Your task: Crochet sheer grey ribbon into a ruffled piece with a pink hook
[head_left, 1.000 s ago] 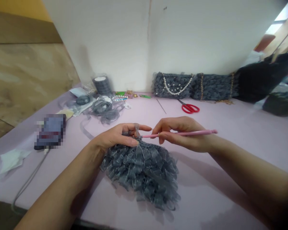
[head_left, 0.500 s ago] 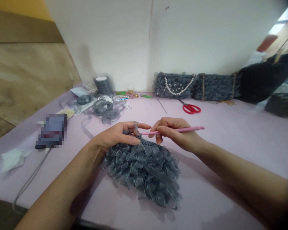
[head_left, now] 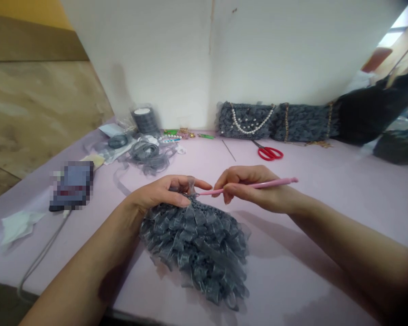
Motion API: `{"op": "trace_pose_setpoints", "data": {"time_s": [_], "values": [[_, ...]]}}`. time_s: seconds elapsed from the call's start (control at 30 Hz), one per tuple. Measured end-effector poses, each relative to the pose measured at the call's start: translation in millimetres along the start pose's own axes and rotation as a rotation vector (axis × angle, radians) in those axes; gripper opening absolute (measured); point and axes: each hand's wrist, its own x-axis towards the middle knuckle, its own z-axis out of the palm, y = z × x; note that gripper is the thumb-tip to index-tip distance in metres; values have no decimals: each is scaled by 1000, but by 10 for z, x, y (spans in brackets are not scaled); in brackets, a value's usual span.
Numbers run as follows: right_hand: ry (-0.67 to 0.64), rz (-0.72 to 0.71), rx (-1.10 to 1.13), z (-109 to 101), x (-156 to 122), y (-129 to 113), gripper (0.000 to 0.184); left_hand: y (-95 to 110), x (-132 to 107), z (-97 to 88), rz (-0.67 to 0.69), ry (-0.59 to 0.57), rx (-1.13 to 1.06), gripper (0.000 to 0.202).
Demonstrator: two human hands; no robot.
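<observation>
My left hand (head_left: 161,194) pinches the top edge of a ruffled grey organza ribbon piece (head_left: 193,249), whose crocheted top shows just below my fingers. The ruffled mass hangs down and rests on the table. My right hand (head_left: 250,185) holds a pink crochet hook (head_left: 268,184) like a pencil. The hook's tip reaches the top of the piece beside my left fingers, and its point is hidden among the ribbon there.
A lilac table carries red-handled scissors (head_left: 268,153), a steel needle (head_left: 228,150), and a grey ruffled bag with a pearl strap (head_left: 246,120) against the wall. Toward the left lie a ribbon spool (head_left: 145,121), loose grey ribbon (head_left: 146,154), and a pixelated phone (head_left: 73,185).
The ruffled piece has swung slightly left, with its lower end now further down. The hook's handle has shifted along my right hand, and the hand sits a little lower than half a second ago.
</observation>
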Motion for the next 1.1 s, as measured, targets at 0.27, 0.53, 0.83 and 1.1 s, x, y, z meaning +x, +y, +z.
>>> {"op": "trace_pose_setpoints", "data": {"time_s": [0.27, 0.53, 0.83, 1.1], "values": [[258, 68, 185, 386, 26, 174, 30, -36, 87, 139, -84, 113, -65, 48], [368, 124, -163, 325, 47, 88, 29, -82, 208, 390, -31, 372, -48, 55], [240, 226, -84, 247, 35, -105, 38, -26, 158, 366, 30, 404, 98, 56], [216, 139, -57, 146, -3, 13, 36, 57, 23, 112, 191, 369, 174, 32]]}}
